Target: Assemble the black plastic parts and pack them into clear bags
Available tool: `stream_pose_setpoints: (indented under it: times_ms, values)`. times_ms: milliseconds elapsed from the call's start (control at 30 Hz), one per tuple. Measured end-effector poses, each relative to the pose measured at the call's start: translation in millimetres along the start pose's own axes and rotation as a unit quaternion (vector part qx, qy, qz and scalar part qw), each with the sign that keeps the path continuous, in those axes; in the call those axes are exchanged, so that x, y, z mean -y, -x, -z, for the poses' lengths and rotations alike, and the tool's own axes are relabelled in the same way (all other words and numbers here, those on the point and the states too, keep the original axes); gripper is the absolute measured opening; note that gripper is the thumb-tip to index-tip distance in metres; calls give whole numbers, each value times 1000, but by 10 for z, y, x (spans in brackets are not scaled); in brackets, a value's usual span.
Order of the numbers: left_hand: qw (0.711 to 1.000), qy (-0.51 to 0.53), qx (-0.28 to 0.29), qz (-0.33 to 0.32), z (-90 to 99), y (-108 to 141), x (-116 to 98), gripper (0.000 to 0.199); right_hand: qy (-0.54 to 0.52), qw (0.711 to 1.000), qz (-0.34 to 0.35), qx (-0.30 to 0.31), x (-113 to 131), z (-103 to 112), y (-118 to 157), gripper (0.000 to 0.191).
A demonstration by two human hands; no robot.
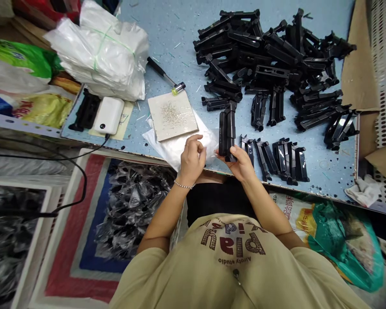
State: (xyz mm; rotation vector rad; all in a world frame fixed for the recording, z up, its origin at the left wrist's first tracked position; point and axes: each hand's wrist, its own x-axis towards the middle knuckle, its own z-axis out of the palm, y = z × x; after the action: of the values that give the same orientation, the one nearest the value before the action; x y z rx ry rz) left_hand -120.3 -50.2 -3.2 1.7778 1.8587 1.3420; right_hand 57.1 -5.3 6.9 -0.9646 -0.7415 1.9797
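My right hand (241,163) is closed round the lower end of a long black plastic bracket-like part (227,131), held roughly upright above the table's front edge. To the left, my left hand (193,156) has its fingers loosely curled and apart, with nothing visible in them. It hovers at the edge of thin clear plastic bags (209,139), and I cannot tell whether it touches them. On these bags rests a square beige board (173,115) with a speckled, worn middle. Just right of the held part, several similar black parts (289,159) lie in a row.
A large heap of black parts (270,51) covers the back right of the blue table (167,25). A small hammer (162,73), a stack of tied plastic bags (99,51) and a white power bank (108,115) lie left. Below stands a box of bagged black parts (131,206).
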Motion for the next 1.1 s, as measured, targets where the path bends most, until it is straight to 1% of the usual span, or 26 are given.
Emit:
stream_pose_setpoints:
  times_ms: [100,167,233,300,333,400,433,467,500,533,600,633,700,767,800,867,933,967,1000,1100]
  values:
    - [1000,-5,17,1,75,-36,88,20,-1,1000,12,-19,27,61,-8,42]
    - [999,10,48,-9,95,-34,121,25,7,999,22,-42,66,127,17,39]
    - [996,27,79,-22,58,-15,127,30,16,997,39,-64,134,211,119,36]
    - [996,25,84,-33,-32,11,112,35,7,998,35,-61,230,308,330,35]
    - [996,20,81,-35,-91,25,99,37,-6,999,16,-39,282,356,470,38]
    - [996,16,83,-34,-215,58,64,42,-43,996,-60,43,368,435,775,47]
    - [995,22,89,-33,-275,78,41,46,-60,989,-108,86,391,461,915,51]
    - [994,31,98,-36,-328,101,13,50,-76,979,-151,117,396,478,1029,54]
    - [993,40,105,-44,-374,129,-20,54,-91,970,-185,130,383,488,1110,55]
    - [991,45,109,-56,-411,162,-58,59,-105,963,-210,129,354,493,1153,54]
    - [990,44,104,-85,-459,241,-144,67,-131,957,-236,110,267,507,1140,53]
    - [989,37,101,-98,-471,284,-185,69,-140,957,-235,100,222,521,1102,52]
    - [988,20,103,-111,-472,362,-241,73,-137,965,-211,81,150,570,1021,48]
    - [989,12,114,-95,-449,401,-243,77,-106,975,-183,69,121,637,996,45]
    - [990,14,120,-77,-430,401,-224,79,-88,977,-180,75,122,672,1011,45]
    - [991,27,128,-40,-386,370,-165,83,-52,972,-203,110,137,727,1078,45]
    - [990,37,130,-34,-357,334,-126,86,-29,963,-228,139,142,741,1136,45]
    - [990,34,127,-47,-357,331,-128,87,-24,964,-228,135,133,729,1140,44]
    - [990,25,123,-67,-367,343,-146,88,-22,968,-222,119,118,706,1120,44]
    - [982,-14,108,-154,-453,469,-272,87,-13,987,-157,24,43,595,946,44]
